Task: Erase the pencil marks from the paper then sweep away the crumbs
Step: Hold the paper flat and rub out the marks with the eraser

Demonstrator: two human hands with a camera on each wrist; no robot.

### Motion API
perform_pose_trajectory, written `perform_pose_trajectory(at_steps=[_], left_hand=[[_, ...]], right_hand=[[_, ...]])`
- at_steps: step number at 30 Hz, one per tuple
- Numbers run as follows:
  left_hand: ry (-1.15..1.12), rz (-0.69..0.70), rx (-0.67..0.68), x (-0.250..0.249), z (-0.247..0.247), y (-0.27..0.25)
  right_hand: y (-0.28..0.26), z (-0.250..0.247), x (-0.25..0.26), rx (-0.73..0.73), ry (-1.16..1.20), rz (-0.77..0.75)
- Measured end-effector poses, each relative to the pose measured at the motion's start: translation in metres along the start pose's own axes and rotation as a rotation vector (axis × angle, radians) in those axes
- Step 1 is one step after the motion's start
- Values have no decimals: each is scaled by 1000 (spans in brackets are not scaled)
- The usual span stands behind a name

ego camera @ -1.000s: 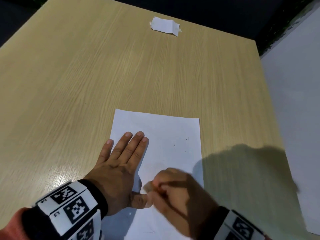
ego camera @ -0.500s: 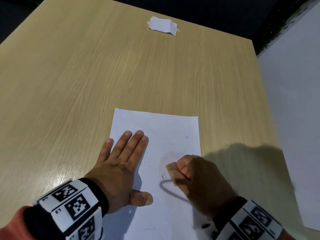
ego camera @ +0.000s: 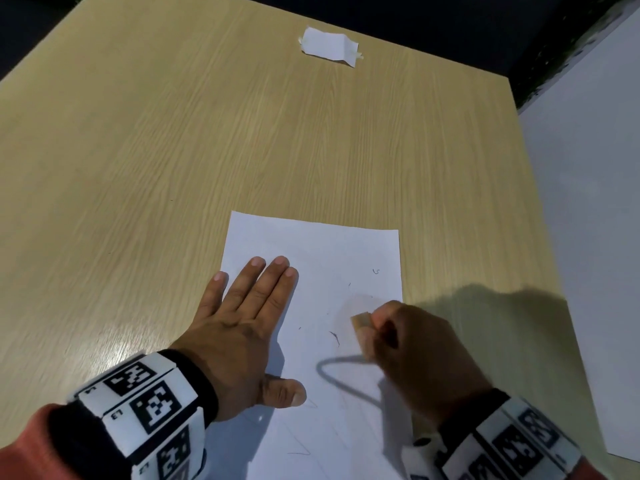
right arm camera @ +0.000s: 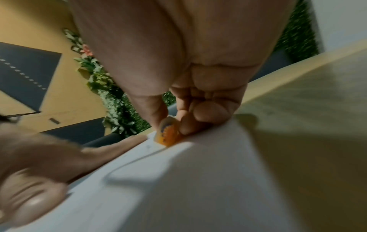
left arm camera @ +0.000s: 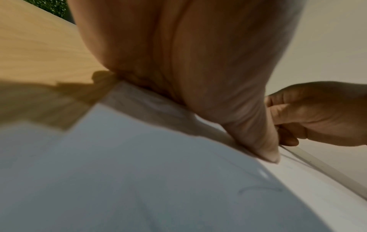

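Right hand (ego camera: 415, 355) hides most of the eraser (ego camera: 360, 322); paper's (ego camera: 311, 244) near edge is cut off.

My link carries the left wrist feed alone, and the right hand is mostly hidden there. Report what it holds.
Observer: The right hand pinches an orange eraser, its end down on the paper.
Operator: Say where on the sheet.
Observer: Near the right edge, by the head view.
Operator: Check for crumbs.
Observer: A dark curl lies just left of the eraser. I cannot tell whether it is a mark or a crumb.
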State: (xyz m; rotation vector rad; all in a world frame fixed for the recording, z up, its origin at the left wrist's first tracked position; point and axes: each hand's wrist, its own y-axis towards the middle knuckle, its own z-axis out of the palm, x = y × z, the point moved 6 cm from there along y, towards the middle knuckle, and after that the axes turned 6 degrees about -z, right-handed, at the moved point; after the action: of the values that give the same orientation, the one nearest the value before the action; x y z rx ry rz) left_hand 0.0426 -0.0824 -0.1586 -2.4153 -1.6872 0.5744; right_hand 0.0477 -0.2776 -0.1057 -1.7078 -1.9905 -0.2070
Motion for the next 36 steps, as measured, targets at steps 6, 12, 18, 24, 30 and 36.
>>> perform_pose_trajectory(at_steps=[6,12,18,24,30,36], left_hand=[[-4,14,-7,0,2,0],[-40,17,-28,0,0,0],[-47,13,-20,0,-1,-1],[-80,-28,59,-2,-7,0],[-48,2,19,0,-3,-1],[-113,-13,39,-3,-6,-1]], right_hand=[[-12,3,13,-40,101,-15],[-21,6,-1,-63,59,73],[-18,-4,3,-112,61,80],[-11,36,46,-93,231,-82],[-21,5,-3,-117,49,168],[-12,32,44,-102,200,-70]])
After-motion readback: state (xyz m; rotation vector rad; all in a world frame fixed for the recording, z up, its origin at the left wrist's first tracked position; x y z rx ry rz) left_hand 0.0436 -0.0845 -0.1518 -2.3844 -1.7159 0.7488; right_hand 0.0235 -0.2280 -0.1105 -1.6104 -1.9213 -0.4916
